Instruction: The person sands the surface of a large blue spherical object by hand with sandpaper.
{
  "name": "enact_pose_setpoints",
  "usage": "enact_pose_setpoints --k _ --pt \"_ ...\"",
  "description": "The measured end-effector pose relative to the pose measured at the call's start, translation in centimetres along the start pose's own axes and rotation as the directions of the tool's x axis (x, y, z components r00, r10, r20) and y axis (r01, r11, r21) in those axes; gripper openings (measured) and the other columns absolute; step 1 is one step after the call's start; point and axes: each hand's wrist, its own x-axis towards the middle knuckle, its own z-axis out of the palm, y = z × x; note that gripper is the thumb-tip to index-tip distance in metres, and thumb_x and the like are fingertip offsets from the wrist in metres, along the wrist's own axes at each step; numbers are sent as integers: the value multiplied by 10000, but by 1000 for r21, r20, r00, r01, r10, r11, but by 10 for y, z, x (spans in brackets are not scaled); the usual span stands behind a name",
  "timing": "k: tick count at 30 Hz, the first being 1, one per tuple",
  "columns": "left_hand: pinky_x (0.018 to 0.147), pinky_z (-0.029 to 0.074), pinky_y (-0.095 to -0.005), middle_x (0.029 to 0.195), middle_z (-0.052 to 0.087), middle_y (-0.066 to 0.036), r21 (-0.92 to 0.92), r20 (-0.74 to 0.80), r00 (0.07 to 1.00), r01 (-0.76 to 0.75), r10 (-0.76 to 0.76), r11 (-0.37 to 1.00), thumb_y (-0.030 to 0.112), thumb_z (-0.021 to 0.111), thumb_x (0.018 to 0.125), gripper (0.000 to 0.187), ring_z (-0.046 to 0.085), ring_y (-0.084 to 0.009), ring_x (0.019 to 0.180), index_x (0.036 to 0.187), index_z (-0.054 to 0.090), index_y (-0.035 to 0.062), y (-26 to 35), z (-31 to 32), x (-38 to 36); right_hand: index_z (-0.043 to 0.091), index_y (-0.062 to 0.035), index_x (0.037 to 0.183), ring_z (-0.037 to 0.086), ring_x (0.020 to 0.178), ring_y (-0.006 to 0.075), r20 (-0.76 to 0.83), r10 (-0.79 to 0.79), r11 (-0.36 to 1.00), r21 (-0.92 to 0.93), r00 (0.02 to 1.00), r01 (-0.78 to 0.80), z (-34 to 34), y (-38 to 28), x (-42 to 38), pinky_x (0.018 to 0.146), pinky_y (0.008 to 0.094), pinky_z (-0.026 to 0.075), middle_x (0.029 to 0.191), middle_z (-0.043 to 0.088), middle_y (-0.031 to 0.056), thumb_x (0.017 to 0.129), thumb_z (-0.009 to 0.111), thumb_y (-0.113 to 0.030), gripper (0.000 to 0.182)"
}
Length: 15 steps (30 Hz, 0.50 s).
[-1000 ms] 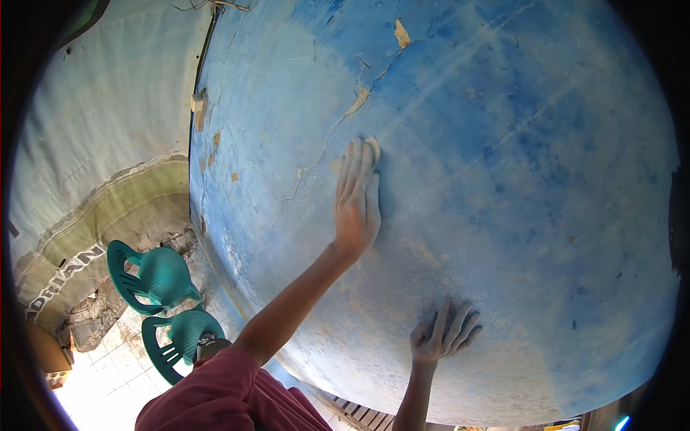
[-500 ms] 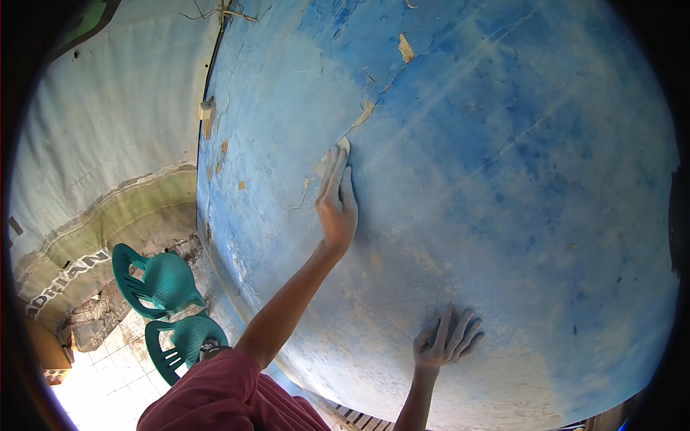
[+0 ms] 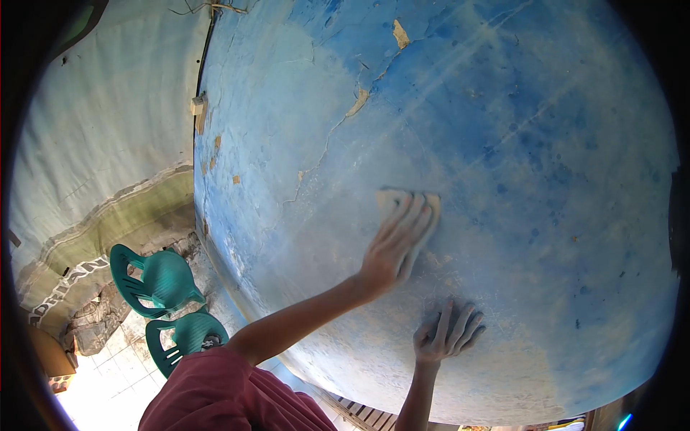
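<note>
My left hand (image 3: 402,241) presses a cream piece of sandpaper (image 3: 389,197) against the blue painted wall (image 3: 503,215). Its fingers lie over the sheet, whose edge shows above the fingertips, and the hand is slightly smeared by motion. Lower and to the right, my right hand (image 3: 449,334) rests on the same wall with fingers spread, holding nothing. Pale dust coats both hands. Around the left hand the paint looks greyish and rubbed. A thin crack (image 3: 327,144) runs down the wall, with a bare chipped patch (image 3: 357,103) along it.
Two green plastic chairs (image 3: 169,280) stand at lower left on a tiled floor (image 3: 118,373). A hanging printed sheet (image 3: 115,115) covers the left side. A small wooden block (image 3: 198,106) sits at the wall's left edge. Wooden slats (image 3: 363,415) show at the bottom.
My left hand has moved right and down across the wall with the sandpaper, off the crack. My right hand has stayed in nearly the same place. The view has shifted slightly.
</note>
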Motion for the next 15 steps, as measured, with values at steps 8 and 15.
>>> enact_pose_setpoints --k 8,15 --pt "1246 268 -503 1604 389 -167 104 -182 957 246 -225 964 52 484 1023 498 296 -374 1513 1519 443 29 -64 -19 -1 688 -136 1321 387 1465 413 11 2 1000 -19 1000 -2 -2 0 2 1221 618 237 1522 505 176 928 471 -252 464" --pt "1250 244 -532 1606 381 -184 44 192 981 14 -23 999 -2 491 976 545 292 -379 1516 1518 457 50 -45 -28 -96 688 -142 1323 387 1466 406 0 -13 1000 -1 1000 13 -1 0 9 1222 618 235 1518 510 169 920 474 -239 467"
